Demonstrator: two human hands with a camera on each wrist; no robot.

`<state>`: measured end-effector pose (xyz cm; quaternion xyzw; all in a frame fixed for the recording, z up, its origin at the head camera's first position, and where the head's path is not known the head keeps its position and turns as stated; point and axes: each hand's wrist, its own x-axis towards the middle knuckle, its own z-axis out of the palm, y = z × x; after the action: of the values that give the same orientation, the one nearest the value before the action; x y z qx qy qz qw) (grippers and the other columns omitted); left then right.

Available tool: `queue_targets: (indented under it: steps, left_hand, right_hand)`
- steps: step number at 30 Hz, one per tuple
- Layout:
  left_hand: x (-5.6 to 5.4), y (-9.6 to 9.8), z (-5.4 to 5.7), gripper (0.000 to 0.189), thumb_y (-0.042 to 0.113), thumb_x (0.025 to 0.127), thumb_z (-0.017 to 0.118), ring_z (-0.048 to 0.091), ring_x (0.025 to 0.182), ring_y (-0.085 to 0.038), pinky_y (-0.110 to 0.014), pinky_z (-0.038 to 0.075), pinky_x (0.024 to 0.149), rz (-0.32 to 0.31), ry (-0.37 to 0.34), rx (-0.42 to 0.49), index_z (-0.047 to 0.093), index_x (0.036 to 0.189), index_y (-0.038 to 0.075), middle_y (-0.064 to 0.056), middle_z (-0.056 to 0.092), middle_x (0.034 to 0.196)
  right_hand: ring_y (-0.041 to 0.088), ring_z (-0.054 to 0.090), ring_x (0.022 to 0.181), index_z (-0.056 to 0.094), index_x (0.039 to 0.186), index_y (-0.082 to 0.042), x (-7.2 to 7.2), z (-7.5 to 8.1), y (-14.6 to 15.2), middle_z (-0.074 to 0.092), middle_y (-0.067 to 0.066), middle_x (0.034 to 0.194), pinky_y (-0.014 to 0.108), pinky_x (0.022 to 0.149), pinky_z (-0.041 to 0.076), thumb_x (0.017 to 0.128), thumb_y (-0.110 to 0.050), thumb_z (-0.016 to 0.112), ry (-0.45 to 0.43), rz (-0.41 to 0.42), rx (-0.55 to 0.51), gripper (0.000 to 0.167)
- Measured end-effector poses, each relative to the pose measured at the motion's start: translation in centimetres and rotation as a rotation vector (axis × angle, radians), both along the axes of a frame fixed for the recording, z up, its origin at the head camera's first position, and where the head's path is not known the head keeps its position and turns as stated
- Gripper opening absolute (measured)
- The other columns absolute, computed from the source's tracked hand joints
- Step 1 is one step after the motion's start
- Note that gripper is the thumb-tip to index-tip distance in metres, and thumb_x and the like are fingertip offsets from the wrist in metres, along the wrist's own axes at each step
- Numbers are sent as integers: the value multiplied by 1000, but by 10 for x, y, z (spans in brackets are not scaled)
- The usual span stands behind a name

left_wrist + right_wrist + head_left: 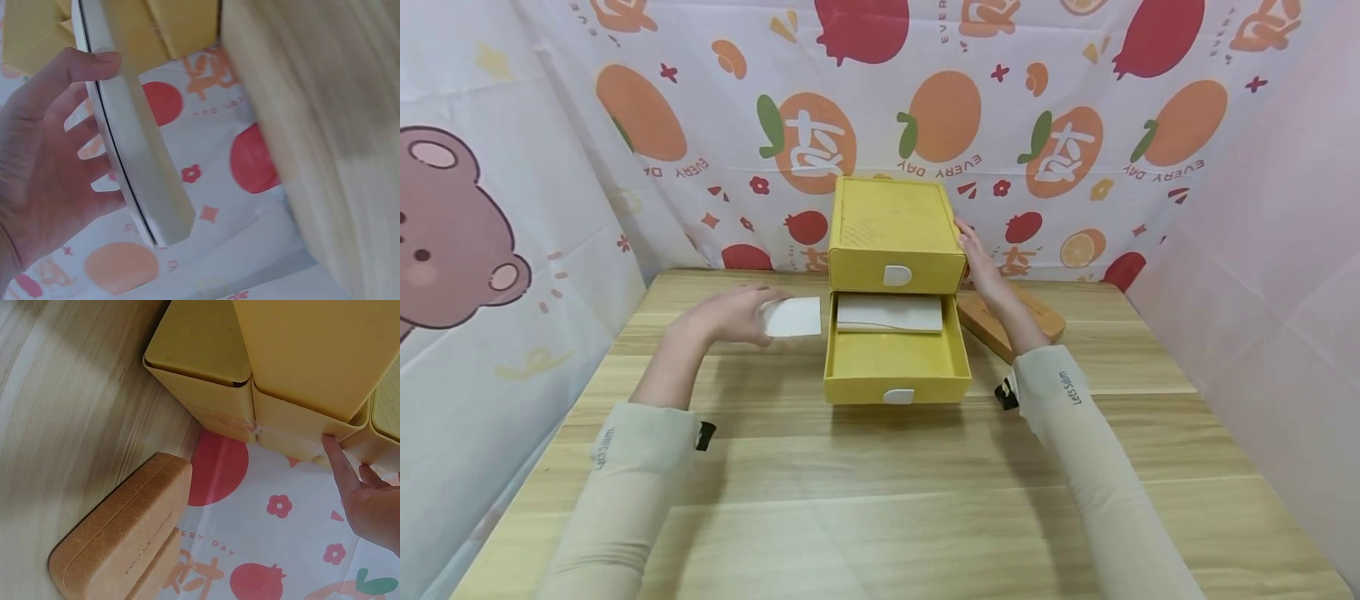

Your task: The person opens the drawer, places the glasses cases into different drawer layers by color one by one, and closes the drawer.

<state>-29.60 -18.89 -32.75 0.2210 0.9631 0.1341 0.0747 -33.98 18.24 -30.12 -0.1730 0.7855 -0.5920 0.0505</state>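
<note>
The two hands are well apart, one on each side of a yellow drawer unit (895, 217) that stands on the wood-grain counter (775, 508). The left hand (735, 316) pinches a slim white box (134, 137), its thumb laid across one face and its fingers behind. The box is up off the counter, its free end just beside the left wall of the open drawer (898, 357); the left wrist view shows a thin dark line running along its edge. The right hand (981, 262) rests against the unit's right side, an extended index finger touching the yellow wall and nothing gripped.

The open drawer sits directly under a closed one, and both fronts carry a white pull tab (897, 276). At the back of the open drawer lies a white item (891, 313); the bare yellow bottom shows in front of it. Another tier, beneath the open drawer, shows in the right wrist view.

A brown leather-look case (119, 531) with small dark lettering lies on the counter to the right of the unit, partly hidden by the right forearm in the head view. Behind everything hangs a white cloth (880, 92) printed with fruit.
</note>
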Motion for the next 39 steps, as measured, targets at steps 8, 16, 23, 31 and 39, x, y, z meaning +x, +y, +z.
queue_targets:
  steps: [8,16,23,31,39]
  left_hand:
    - [15,7,24,66,13,68,75,42,110,-36,-56,37,87,15,50,29,51,129,8,-18,46,127]
    - [25,23,39,65,22,67,75,46,99,-27,-47,40,81,-22,107,0,52,128,16,-7,52,116]
    - [34,47,52,67,25,69,74,46,108,-29,-48,40,84,-68,124,-6,51,130,17,-9,48,127]
    - [38,86,63,68,34,69,73,49,102,-26,-44,43,79,-144,126,-69,50,131,20,-5,50,124]
    - [36,121,67,71,38,71,70,51,91,-22,-38,44,69,-227,149,-129,46,135,20,-4,53,116]
  right_hand:
    - [37,26,127,6,149,-18,1,1,-1,2,10,151,60,92,33,101,-32,20,10,3,-6,52]
    - [39,32,123,6,149,-18,1,0,-1,2,12,150,60,90,35,101,-31,20,7,10,-19,52]
    - [36,27,126,6,149,-18,1,0,-2,1,10,151,59,91,35,101,-32,20,13,6,-9,52]
    - [39,32,122,6,149,-19,1,-1,-1,3,11,150,61,91,33,100,-32,20,-5,11,-26,52]
    - [39,29,124,7,149,-20,-2,-1,0,3,10,150,61,91,33,100,-33,21,-7,2,-23,52]
